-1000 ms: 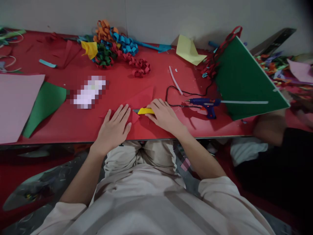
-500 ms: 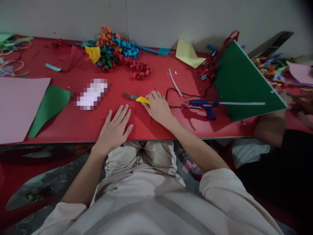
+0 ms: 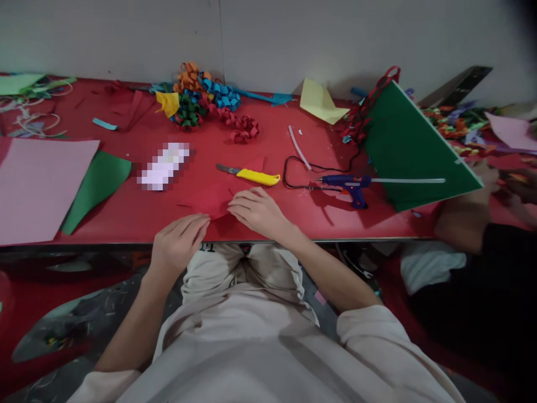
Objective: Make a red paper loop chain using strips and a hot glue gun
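Note:
A piece of red paper (image 3: 213, 205), hard to make out against the red tabletop, lies between my hands near the front edge. My left hand (image 3: 178, 238) pinches its left side, fingers together and curled over. On its right side my right hand (image 3: 258, 211) grips it with bent fingers. A yellow utility knife (image 3: 257, 177) lies just beyond my right hand, blade pointing left, touched by neither hand. To the right rests a blue glue gun (image 3: 350, 184) with a long glue stick in its back.
Paper chains (image 3: 210, 101) and a yellow sheet (image 3: 322, 102) lie along the wall. Pink paper (image 3: 37, 190) and green paper (image 3: 99, 187) are at left. A green board (image 3: 406, 151) leans at right, beside another person's arm (image 3: 464, 215). The glue gun's cord (image 3: 286, 168) loops mid-table.
My right hand has let go of the utility knife and come back toward the front edge. My left hand has moved slightly nearer me. Both hands now hold the red paper.

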A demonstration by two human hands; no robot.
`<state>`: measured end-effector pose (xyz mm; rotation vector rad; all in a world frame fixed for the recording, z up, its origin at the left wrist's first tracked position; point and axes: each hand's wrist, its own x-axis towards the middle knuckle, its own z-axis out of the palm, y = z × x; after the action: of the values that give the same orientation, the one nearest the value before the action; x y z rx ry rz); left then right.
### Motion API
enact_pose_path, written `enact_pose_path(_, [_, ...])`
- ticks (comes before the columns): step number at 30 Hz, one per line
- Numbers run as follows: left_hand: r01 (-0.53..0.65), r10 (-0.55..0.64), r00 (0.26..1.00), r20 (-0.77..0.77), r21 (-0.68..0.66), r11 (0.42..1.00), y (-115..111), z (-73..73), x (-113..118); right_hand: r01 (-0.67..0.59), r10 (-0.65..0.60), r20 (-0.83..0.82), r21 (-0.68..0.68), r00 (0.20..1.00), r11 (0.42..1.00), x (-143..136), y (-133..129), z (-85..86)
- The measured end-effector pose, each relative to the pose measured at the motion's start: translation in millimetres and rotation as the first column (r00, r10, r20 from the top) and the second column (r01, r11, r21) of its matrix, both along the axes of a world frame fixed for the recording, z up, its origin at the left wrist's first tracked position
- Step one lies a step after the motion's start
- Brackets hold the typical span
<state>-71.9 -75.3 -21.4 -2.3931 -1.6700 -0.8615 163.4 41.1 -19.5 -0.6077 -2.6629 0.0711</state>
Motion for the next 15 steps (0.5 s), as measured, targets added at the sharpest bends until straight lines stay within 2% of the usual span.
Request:
enact_pose_path(4, [-0.024,0.024,0.994,0.105,-0.004,1.0,14.9,16.5,-4.0,0.064,-0.067,-0.084,-0.047,0.994,0.997,-5.0,10.4,12.7])
enact_pose_path(8, [0.055,-0.04,0.977,0.212,-0.066,0.996,31.8,32.4,-11.6,0.014,-0.036,-0.107,-0.195,0.994,0.981,-4.7,21.4,25.6])
enact_pose_path(11, [0.008,0.013,0.957,0.291,-0.069,0.998,41.7,39.7,-16.1,-0.055,-0.053,-0.264,-0.382,0.963,0.922,-1.6,29.7,31.9])
enact_pose_path(13, [-0.086,0.106,0.921,0.374,-0.071,0.994,53.5,42.9,-14.1,-0.075,-0.131,-0.37,-0.494,0.92,0.866,1.0,38.1,36.3])
enact_pose_path(15, [-0.109,0.158,0.854,0.496,-0.128,0.986,73.8,44.5,-7.2,-0.074,-0.229,-0.439,-0.573,0.869,0.816,3.1,50.1,39.7])
